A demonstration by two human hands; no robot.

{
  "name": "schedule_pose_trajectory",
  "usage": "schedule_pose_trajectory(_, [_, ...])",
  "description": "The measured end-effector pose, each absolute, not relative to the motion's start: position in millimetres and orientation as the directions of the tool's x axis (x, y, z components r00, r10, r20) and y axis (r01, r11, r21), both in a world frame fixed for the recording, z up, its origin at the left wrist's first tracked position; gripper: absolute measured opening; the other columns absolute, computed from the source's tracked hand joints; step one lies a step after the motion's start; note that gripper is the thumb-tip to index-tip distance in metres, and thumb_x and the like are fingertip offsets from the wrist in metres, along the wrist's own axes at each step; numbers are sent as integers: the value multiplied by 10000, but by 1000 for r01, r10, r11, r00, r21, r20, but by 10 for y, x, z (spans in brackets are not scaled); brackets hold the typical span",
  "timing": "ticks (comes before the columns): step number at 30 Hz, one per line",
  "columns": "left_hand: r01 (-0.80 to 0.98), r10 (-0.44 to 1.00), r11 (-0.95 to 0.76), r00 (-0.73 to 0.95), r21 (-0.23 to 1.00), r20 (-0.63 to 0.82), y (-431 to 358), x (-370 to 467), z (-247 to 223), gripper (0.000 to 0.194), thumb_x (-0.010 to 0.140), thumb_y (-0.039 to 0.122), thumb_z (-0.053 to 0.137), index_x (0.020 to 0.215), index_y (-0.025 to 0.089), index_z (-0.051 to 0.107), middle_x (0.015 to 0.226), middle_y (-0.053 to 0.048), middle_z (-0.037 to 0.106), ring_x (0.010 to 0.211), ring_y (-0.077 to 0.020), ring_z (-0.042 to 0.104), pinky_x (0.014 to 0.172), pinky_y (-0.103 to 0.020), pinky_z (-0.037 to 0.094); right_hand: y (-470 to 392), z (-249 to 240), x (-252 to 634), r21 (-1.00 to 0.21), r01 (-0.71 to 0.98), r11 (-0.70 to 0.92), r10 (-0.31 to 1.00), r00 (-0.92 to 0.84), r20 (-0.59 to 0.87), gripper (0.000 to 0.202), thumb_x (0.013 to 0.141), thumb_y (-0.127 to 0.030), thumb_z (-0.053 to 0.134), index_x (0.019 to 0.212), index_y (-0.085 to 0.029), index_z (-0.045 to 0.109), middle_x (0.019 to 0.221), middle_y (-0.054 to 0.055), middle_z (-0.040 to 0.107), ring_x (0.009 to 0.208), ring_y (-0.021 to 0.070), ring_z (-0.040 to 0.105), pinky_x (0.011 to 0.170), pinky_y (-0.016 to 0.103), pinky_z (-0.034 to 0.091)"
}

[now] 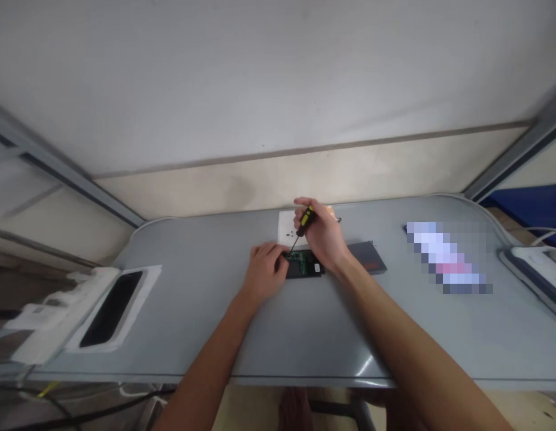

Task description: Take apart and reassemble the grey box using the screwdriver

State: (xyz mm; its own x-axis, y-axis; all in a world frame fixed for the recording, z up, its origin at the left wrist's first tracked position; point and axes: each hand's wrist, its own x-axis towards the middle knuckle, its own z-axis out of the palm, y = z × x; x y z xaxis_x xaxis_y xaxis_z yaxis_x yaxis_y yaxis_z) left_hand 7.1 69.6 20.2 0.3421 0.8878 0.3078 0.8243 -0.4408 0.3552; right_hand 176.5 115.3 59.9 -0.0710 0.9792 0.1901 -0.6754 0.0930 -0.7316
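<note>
In the middle of the frame, the right hand (321,232) holds a black and yellow screwdriver (307,220). Its fingers are closed around the handle, though one finger is stretched out above it. The thin shaft goes down and to the left, and its tip is at the green circuit board (297,257) in an opened black device (311,267). This device lies flat on the grey table (192,305), at the centre of the frame.

The left hand (263,269) is on the left end of the device. Its fingers are bent and near to one another, with the thumb close to the board; whether they clamp the device, I cannot tell.

Just behind the device there is a white sheet (285,222) with some small dark pieces (290,234) on it. To the right of the device, partly behind the right forearm, lies a dark flat panel (371,258).

At the lower left, a black phone-like object (111,308) lies on a white sheet-like piece (142,294), beside a white power strip (64,317). At the right, one object (448,257) is blurred by pixels.
</note>
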Motion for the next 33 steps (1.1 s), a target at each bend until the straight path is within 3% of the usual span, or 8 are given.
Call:
schedule_pose_trajectory(4, [826,884,-447,348,343,313,704,67,192,254,903,92,482,1033,224,656,1041,-44,717,1038,-242,637,947,-422,400,1146,568,1772,-753,-651,98,984,-50,171,394,803,-536,803,802,-235,549,847,-14,610,715,124,581,679,284,448])
schedule_pose_trajectory(9, [823,884,-451,356,347,304,713,59,190,253,911,104,468,1028,224,657,1030,-45,716,1031,-241,632,941,-424,396,1148,552,1742,-772,-616,159,975,-23,219,404,883,-615,688,826,-243,541,637,-62,419,552,102,414,548,269,328])
schedule_pose_trajectory(13, [822,890,-441,347,361,297,705,64,202,255,917,113,465,1029,226,664,1040,-51,719,1044,-237,634,957,-426,397,1140,588,1764,-762,-640,95,978,-84,192,409,888,-638,650,920,-230,645,772,-11,542,676,126,532,637,291,421])
schedule_pose_trajectory(16, [820,886,-445,348,359,305,702,65,201,272,915,110,464,1044,232,669,1041,-50,720,1044,-239,637,958,-429,399,1135,590,1774,-757,-648,84,986,-54,156,428,792,-573,797,797,-234,536,832,-9,598,722,130,589,679,293,454])
schedule_pose_trajectory(22, [824,886,-445,350,350,303,702,60,199,271,913,106,474,1058,237,662,1047,-47,722,1050,-243,634,960,-427,404,1162,567,1747,-763,-635,123,983,-28,182,494,802,-687,729,781,-249,502,604,-74,357,538,106,372,526,280,343])
schedule_pose_trajectory(25, [827,885,-447,355,340,301,696,66,209,254,904,98,480,1030,230,657,1038,-45,721,1044,-243,633,950,-427,404,1159,583,1751,-731,-680,60,982,-89,165,479,861,-702,645,912,-226,647,718,-27,507,623,110,497,601,286,428])
schedule_pose_trajectory(29, [829,891,-438,346,349,294,689,74,219,253,902,96,482,1024,228,661,1049,-40,726,1046,-240,637,952,-428,403,1122,588,1748,-720,-693,17,984,-115,135,420,756,-548,841,878,-217,612,935,8,660,768,125,635,699,284,481])
schedule_pose_trajectory(33, [823,891,-439,349,360,289,689,74,217,260,910,101,479,1036,227,668,1054,-40,733,1046,-240,638,953,-429,402,1120,558,1704,-771,-628,107,987,-26,158,501,737,-495,877,833,-259,446,656,-81,519,555,97,473,555,264,368])
